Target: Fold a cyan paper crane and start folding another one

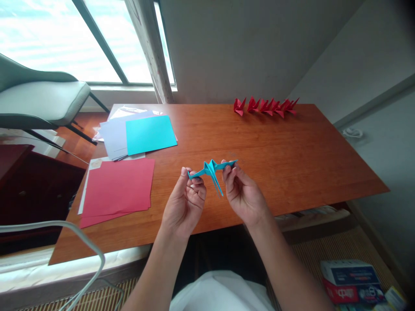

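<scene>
A folded blue origami piece [210,169], with long thin arms to both sides and narrow points angled down toward me, is held above the wooden table's front half. My left hand [186,196] pinches the tip of its left arm between thumb and fingers. The right arm of the piece is gripped by my right hand [243,190], also with thumb and fingers. Both hands are closed, palms partly turned up. At the table's back right, several red origami cranes [266,106] stand in a row.
On the table's [201,129] left lie red paper sheets [118,185], with a blue sheet [151,134] over pale sheets [113,137] behind them. A grey-white chair [42,101] stands at the far left. A pale cable [94,248] arches at lower left. Boxes [352,280] sit at lower right.
</scene>
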Tool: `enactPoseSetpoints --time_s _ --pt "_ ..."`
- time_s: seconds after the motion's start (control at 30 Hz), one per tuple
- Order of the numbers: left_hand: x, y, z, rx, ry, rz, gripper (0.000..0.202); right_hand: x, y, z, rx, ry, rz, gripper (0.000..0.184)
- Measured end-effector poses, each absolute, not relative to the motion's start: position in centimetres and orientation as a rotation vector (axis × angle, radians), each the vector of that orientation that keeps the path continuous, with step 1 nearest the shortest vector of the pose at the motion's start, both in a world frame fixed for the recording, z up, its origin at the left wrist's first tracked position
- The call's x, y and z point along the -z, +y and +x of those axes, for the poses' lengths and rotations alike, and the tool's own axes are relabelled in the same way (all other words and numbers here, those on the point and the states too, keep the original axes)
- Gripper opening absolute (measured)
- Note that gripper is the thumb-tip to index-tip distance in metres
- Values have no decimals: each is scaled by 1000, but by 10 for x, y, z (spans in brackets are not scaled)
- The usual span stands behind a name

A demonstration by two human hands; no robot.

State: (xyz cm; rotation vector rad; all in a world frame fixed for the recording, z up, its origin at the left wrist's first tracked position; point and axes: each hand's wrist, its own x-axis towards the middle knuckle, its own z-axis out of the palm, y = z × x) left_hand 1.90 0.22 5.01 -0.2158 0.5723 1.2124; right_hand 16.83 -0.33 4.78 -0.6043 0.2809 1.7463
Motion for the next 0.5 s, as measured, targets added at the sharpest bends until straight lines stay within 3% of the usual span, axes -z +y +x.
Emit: enactPoseSetpoints --time_s 0.2,0.5 --pt "-54 2 19 -1204 546 -235 36 -52 -4 170 -1755 294 -563 11" --pt "-60 1 15 -1143 635 -56 24 -53 -5 174 -1737 9 -555 17"
